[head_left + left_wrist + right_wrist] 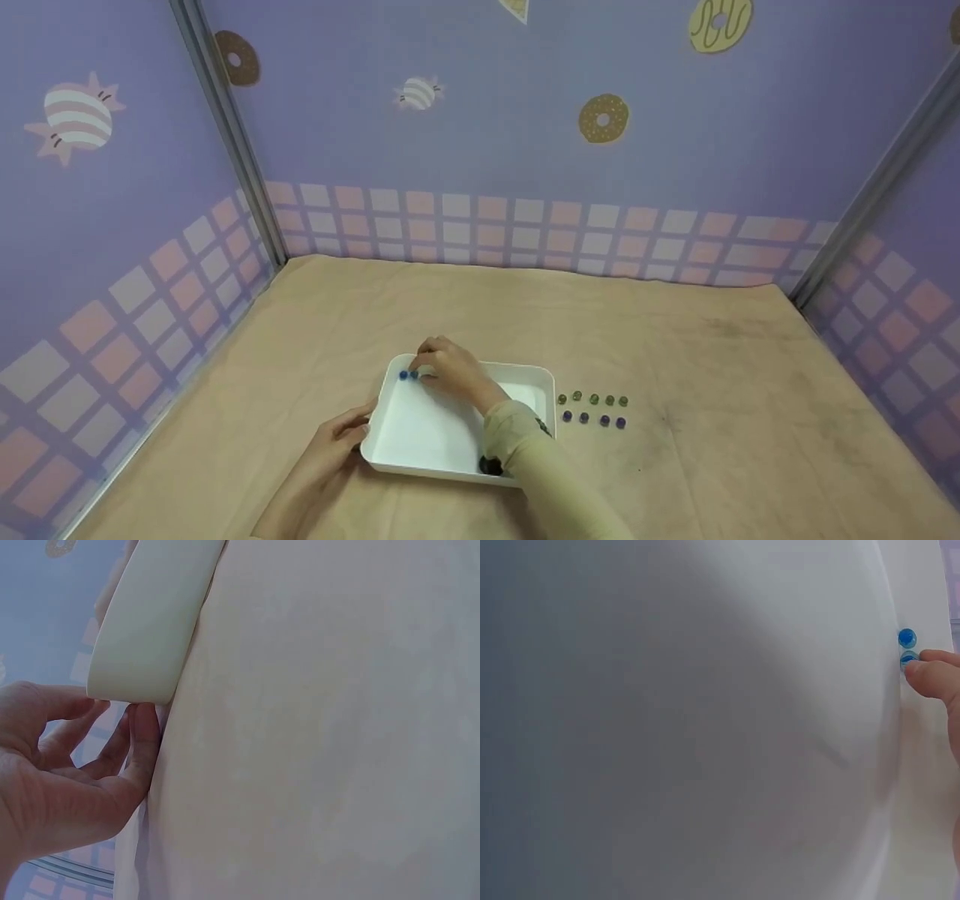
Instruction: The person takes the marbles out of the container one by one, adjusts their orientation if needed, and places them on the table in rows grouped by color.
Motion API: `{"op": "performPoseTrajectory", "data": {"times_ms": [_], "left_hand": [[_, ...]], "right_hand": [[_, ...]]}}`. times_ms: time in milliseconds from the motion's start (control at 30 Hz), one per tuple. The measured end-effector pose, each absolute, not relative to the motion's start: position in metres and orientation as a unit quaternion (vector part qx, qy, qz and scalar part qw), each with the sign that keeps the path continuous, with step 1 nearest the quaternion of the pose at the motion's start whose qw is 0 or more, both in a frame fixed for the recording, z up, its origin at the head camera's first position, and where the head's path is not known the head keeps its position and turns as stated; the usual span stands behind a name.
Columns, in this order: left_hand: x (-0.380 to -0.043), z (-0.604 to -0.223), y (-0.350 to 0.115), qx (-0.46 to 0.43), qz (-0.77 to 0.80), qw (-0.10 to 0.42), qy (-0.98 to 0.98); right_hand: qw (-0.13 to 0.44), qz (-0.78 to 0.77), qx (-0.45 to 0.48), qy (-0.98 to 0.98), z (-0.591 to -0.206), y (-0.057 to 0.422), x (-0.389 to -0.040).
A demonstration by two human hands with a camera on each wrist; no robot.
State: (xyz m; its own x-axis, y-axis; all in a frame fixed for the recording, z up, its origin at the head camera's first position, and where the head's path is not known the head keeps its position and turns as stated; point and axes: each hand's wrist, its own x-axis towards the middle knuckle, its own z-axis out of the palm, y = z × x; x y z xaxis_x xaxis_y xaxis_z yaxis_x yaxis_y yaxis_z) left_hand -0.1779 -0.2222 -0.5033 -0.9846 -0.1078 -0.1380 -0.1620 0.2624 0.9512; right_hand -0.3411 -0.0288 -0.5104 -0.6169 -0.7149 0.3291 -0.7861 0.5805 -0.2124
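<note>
A shallow white tray (427,442) lies on the cloth-covered table. At its far left corner, two blue glass marbles (403,375) sit side by side against the far wall. My right hand (454,373) reaches over the tray and pinches the right-hand blue marble (909,658) between thumb and finger. In the right wrist view the other blue marble (907,637) is just beside it, untouched. My left hand (71,765) grips the tray's left end, its fingertips and thumb against the outer side and rim. The right sleeve hides part of the tray's right side.
Right of the tray lie a row of several green marbles (594,399) and a nearer row of several purple marbles (604,421). A dark object (491,466) rests inside the tray's near right part, partly hidden by the sleeve. Patterned walls (495,150) enclose the table.
</note>
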Motion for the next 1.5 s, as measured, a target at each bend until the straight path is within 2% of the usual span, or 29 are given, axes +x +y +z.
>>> {"op": "performPoseTrajectory", "data": {"times_ms": [300,700,1000,1167,1500], "left_hand": [[-0.174,-0.502,-0.224,-0.075,0.601,0.037,0.795],[-0.174,-0.5,-0.221,-0.088,0.594,0.031,0.799],[-0.175,-0.501,-0.222,-0.087,0.593,0.03,0.8],[-0.175,-0.501,-0.223,-0.079,0.594,0.035,0.8],[-0.178,-0.501,-0.222,-0.083,0.595,0.033,0.799]], "right_hand": [[0.104,0.166,0.434,-0.879,-0.509,-0.028,-0.34],[0.115,0.165,0.459,-0.865,-0.503,-0.029,-0.339],[0.197,0.125,0.479,-0.846,-0.499,-0.03,-0.34],[0.217,0.116,0.5,-0.83,-0.5,-0.031,-0.338],[0.157,0.125,0.499,-0.843,-0.497,-0.03,-0.332]]}}
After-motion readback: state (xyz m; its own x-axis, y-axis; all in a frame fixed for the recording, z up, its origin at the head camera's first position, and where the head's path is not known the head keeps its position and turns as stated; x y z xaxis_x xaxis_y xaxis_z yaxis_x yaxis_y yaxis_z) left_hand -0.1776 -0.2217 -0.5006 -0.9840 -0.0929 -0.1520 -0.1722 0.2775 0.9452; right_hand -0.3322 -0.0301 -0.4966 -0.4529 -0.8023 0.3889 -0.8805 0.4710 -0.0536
